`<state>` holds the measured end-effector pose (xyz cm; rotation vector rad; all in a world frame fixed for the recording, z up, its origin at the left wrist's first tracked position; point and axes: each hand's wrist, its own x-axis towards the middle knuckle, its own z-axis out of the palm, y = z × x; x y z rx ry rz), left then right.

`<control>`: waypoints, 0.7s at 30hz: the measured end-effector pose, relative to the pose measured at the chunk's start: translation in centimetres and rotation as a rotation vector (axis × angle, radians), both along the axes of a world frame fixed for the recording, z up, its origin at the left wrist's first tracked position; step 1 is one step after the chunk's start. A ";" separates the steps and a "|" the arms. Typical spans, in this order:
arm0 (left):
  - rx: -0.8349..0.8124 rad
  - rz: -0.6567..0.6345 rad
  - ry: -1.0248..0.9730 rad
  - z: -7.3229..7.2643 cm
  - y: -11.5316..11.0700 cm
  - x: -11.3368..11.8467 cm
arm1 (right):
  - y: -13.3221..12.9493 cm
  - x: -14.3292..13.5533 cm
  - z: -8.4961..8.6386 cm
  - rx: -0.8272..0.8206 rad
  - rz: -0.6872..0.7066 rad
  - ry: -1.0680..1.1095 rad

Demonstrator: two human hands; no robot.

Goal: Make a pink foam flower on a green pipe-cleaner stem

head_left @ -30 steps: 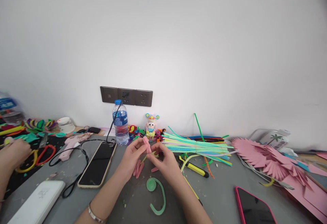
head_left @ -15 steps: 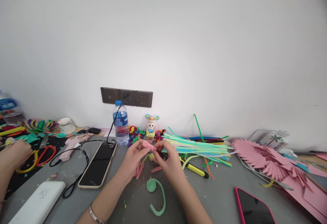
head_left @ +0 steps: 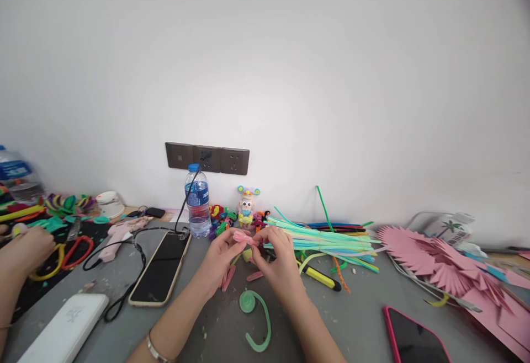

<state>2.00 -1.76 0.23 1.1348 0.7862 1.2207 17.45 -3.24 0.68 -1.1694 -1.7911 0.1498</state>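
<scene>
Between both hands, above the grey table, I hold a bent pink pipe cleaner piece. My left hand pinches its left side, and my right hand grips the right end between thumb and fingers. Below them lie folded pink pipe cleaner loops, partly hidden by my left hand. Nearer me rests a green pipe cleaner coiled into a disc with a long curved tail. Just behind the hands stands a small figure with big eyes and round ears.
A bundle of pastel pipe cleaners and a yellow cutter lie to the right. Left are a water bottle, a phone and a white power bank. Pink folded paper sits far right. Another person's hand is at far left.
The view has shifted very slightly. My fingers have moved a little on the pink pipe cleaner piece, which both hands still hold.
</scene>
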 end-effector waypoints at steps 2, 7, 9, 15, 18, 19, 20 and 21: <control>0.043 -0.013 0.052 0.1 0.2 -0.3 | -0.1 0.2 0.2 0.011 -0.010 -0.004; 0.130 0.065 0.141 0.3 0.7 -1.3 | 0.0 1.1 0.5 0.022 0.009 -0.050; 0.182 0.074 0.212 0.3 0.8 -1.6 | 0.1 1.5 0.5 0.028 0.032 -0.073; 0.296 0.069 0.407 0.2 0.9 -1.9 | 0.3 2.1 0.5 0.057 0.068 -0.110; 0.314 0.101 0.463 0.4 0.8 -1.8 | 0.3 2.1 0.6 0.057 0.084 -0.109; 0.328 0.111 0.483 0.6 0.7 -1.8 | 0.3 2.1 0.6 0.057 0.090 -0.104; 0.353 0.120 0.505 0.7 0.6 -1.8 | 0.3 2.0 0.6 0.060 0.096 -0.097; 0.388 0.129 0.529 0.9 0.5 -1.8 | 0.3 2.0 0.6 0.061 0.100 -0.091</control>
